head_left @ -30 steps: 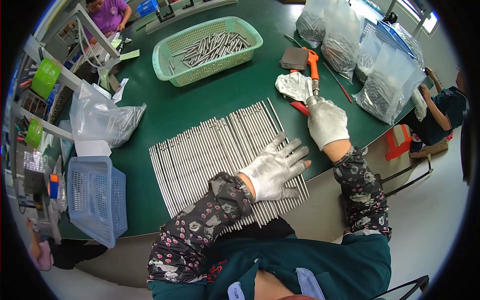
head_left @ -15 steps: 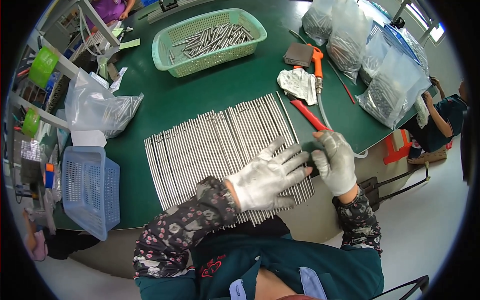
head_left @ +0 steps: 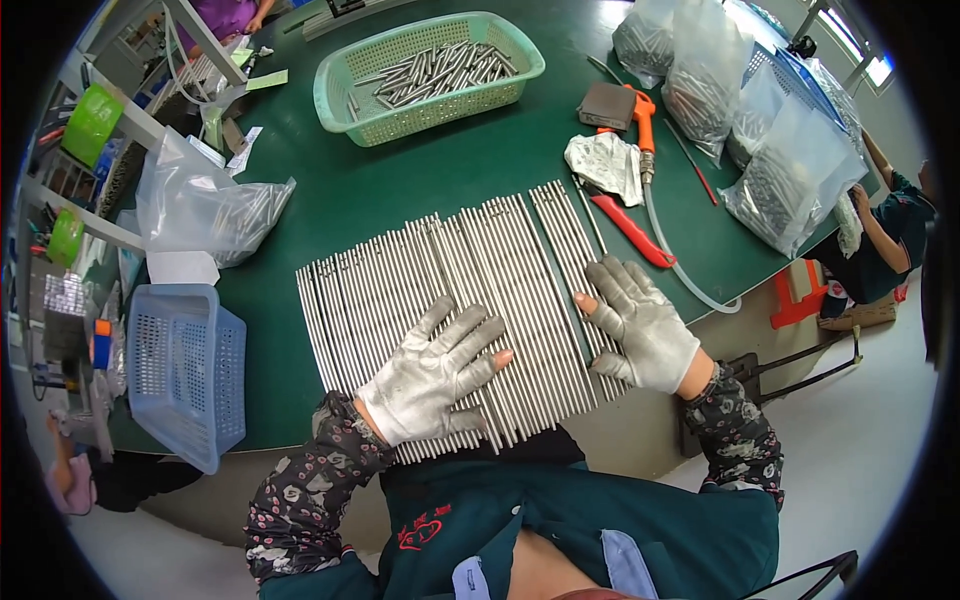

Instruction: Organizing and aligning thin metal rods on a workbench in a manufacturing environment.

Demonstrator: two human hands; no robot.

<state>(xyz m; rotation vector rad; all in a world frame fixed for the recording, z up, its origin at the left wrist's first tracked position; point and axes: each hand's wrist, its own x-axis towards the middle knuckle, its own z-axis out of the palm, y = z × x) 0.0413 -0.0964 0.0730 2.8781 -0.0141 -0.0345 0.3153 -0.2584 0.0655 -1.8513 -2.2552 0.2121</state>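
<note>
Left hand: the left hand (head_left: 432, 372), in a worn white work glove with bare fingertips, lies flat and spread, palm down, on the row of thin grey metal rods (head_left: 450, 300); it grips nothing, and the wide spread likely serves to pin many rods at once so they cannot roll.
Right hand: the right hand (head_left: 640, 325), gloved the same way, rests open on the right edge of the row, fingers apart and pointing away from the person; it seems to brace that side and keep the ends even.
Rods: they lie side by side, touching, in one flat sheet on the dark green table (head_left: 400, 180), running from the near edge toward the middle, between the two hands and under them.
Green basket: a pale green plastic mesh basket (head_left: 430, 62) sits well beyond the row and holds a loose heap of shorter metal pieces.
Blue basket: a light blue perforated basket (head_left: 185, 370) stands at the person's left, near the table edge.
Tools: red-handled pliers (head_left: 630, 228), a crumpled grey cloth (head_left: 605, 165) and an orange-handled air gun (head_left: 642, 125) with a clear hose lie just beyond the right hand, within easy reach.
Bags: clear plastic bags of metal parts (head_left: 780, 180) are piled at the far right; another clear bag (head_left: 205, 205) lies at the left.
</note>
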